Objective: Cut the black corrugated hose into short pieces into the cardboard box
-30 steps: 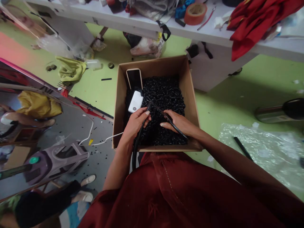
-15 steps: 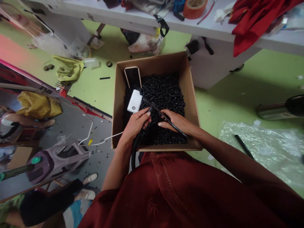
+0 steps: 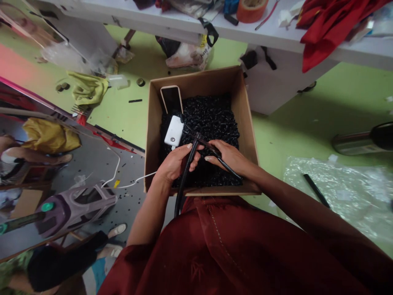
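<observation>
My left hand (image 3: 179, 162) is closed round a black ribbed tube (image 3: 188, 164), which runs down toward my lap. My right hand (image 3: 229, 155) grips a long thin black tool (image 3: 227, 164); its exact kind is hard to make out. The tool's far part crosses the upper end of the tube, and whether they touch I cannot tell. Both hands are over an open cardboard box (image 3: 252, 139) that holds a heap of short black pieces (image 3: 211, 114). Beside my left hand, a white power bank (image 3: 174, 130) with a cable lies on the heap.
A phone (image 3: 171, 99) leans inside the box's far left corner. Beyond it stands a white table (image 3: 276, 37) with orange tape (image 3: 251, 10) and red cloth (image 3: 331, 30). Clear plastic sheeting (image 3: 346, 196) and a metal flask (image 3: 353, 144) are on the right. Another person's legs (image 3: 76, 250) show lower left.
My left hand has shifted slightly and turned, and the ribbed tube now lies visibly across its fingers, farther right. My right hand and the tool have hardly moved.
</observation>
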The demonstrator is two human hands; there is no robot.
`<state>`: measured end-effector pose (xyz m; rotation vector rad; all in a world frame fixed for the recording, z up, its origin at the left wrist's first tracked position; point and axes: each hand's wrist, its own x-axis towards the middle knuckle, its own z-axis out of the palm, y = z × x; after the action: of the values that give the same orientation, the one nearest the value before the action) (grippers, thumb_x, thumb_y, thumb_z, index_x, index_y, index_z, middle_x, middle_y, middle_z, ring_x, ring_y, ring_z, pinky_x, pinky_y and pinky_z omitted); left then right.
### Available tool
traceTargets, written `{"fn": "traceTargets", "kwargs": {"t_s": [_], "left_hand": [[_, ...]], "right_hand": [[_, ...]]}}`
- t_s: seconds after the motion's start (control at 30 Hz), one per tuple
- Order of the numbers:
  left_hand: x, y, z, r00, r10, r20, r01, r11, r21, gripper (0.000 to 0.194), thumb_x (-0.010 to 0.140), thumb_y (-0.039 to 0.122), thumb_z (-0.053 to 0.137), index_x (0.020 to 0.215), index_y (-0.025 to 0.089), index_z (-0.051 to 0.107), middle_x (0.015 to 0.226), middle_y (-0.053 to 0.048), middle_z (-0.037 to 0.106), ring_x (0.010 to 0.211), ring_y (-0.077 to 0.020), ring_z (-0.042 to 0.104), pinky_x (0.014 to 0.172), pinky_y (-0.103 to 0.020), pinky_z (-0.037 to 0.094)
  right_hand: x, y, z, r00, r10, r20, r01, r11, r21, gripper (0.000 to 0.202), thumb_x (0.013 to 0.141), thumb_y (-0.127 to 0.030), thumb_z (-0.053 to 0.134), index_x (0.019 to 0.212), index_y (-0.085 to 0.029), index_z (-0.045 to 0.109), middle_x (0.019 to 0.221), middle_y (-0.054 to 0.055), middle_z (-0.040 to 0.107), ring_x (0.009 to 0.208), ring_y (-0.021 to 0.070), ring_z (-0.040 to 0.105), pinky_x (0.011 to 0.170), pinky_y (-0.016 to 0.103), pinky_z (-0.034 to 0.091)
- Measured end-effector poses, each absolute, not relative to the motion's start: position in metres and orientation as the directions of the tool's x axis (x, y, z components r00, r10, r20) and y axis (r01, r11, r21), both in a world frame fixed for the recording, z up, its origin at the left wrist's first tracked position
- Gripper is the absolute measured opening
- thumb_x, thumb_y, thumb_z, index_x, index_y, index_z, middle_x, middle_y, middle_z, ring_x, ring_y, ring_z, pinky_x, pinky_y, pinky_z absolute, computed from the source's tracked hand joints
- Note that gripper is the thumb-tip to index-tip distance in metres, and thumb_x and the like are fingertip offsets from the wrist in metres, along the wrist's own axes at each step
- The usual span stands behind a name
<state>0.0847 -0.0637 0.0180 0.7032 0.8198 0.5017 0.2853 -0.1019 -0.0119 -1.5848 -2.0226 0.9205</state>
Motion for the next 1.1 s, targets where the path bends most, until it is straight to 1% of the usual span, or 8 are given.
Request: {"fn": "traceTargets", "kwargs": {"t_s": [0.1,0.23,0.33,0.43,0.57,0.7,0.87,1.1], "left_hand": [[0.0851,-0.0625,0.0171,0.581,0.648,-0.493,-0.156,0.683,0.713,0.036,0.078,0.039,0.065,0.100,0.010,0.063,0.064,0.002,0.054,0.043,-0.0038,0.045,0.038,-0.018,0.031],[0.0897,-0.0635,0.0175,0.466,0.743,-0.480,-0.101,0.584,0.806,0.036,0.073,0.040,0.069,0.092,0.011,0.062,0.064,0.002,0.057,0.042,-0.0045,0.046,0.038,-0.019,0.034],[0.0931,-0.0655,0.0156,0.361,0.818,-0.447,0.021,0.472,0.881,0.030,0.073,0.038,0.068,0.088,0.013,0.061,0.065,0.002,0.060,0.043,-0.0051,0.048,0.040,-0.019,0.038],[0.0942,-0.0673,0.0117,0.282,0.883,-0.376,0.215,0.324,0.921,0.026,0.077,0.035,0.063,0.092,0.014,0.064,0.066,0.003,0.059,0.043,-0.0051,0.046,0.041,-0.020,0.039],[0.0941,-0.0685,0.0089,0.283,0.923,-0.261,0.431,0.121,0.894,0.027,0.083,0.033,0.056,0.101,0.017,0.068,0.063,0.003,0.058,0.045,-0.0059,0.046,0.045,-0.019,0.038],[0.0942,-0.0692,0.0107,0.317,0.930,-0.186,0.528,-0.010,0.849,0.028,0.085,0.033,0.053,0.103,0.018,0.069,0.058,0.004,0.055,0.050,-0.0079,0.046,0.049,-0.019,0.036],[0.0940,-0.0693,0.0111,0.346,0.919,-0.187,0.555,-0.040,0.831,0.027,0.087,0.035,0.051,0.098,0.018,0.068,0.057,0.003,0.053,0.050,-0.0085,0.047,0.050,-0.019,0.035],[0.0937,-0.0680,0.0082,0.335,0.906,-0.258,0.528,0.047,0.848,0.025,0.085,0.037,0.051,0.083,0.016,0.066,0.053,0.004,0.051,0.046,-0.0077,0.045,0.048,-0.019,0.034]], "right_hand": [[0.2857,-0.1015,-0.0116,-0.276,0.957,-0.092,0.681,0.127,-0.721,0.046,0.084,-0.044,0.050,0.120,-0.015,0.053,0.112,0.016,0.061,0.102,0.0291,0.057,0.087,0.041,0.043],[0.2869,-0.1012,-0.0100,-0.278,0.952,-0.130,0.665,0.093,-0.741,0.046,0.082,-0.044,0.052,0.120,-0.018,0.053,0.112,0.014,0.061,0.100,0.0277,0.058,0.084,0.039,0.044],[0.2878,-0.1012,-0.0093,-0.278,0.948,-0.154,0.668,0.076,-0.740,0.045,0.082,-0.045,0.052,0.119,-0.019,0.052,0.111,0.013,0.061,0.099,0.0277,0.058,0.083,0.038,0.044],[0.2886,-0.1010,-0.0097,-0.277,0.946,-0.170,0.679,0.067,-0.731,0.046,0.082,-0.046,0.053,0.120,-0.019,0.052,0.112,0.013,0.060,0.101,0.0287,0.058,0.084,0.039,0.043],[0.2897,-0.1003,-0.0108,-0.283,0.941,-0.185,0.681,0.061,-0.730,0.048,0.082,-0.047,0.053,0.120,-0.018,0.052,0.112,0.014,0.060,0.101,0.0291,0.057,0.085,0.039,0.043],[0.2897,-0.1006,-0.0123,-0.294,0.939,-0.179,0.687,0.078,-0.723,0.048,0.084,-0.049,0.051,0.120,-0.016,0.051,0.111,0.015,0.060,0.103,0.0293,0.056,0.086,0.039,0.042],[0.2884,-0.1029,-0.0142,-0.328,0.928,-0.175,0.698,0.114,-0.707,0.043,0.089,-0.047,0.043,0.117,-0.016,0.051,0.108,0.015,0.061,0.100,0.0287,0.057,0.082,0.039,0.042],[0.2895,-0.1046,-0.0185,-0.337,0.927,-0.162,0.735,0.152,-0.661,0.027,0.089,-0.038,0.040,0.103,-0.018,0.051,0.092,0.011,0.062,0.085,0.0246,0.058,0.072,0.034,0.040]]}}
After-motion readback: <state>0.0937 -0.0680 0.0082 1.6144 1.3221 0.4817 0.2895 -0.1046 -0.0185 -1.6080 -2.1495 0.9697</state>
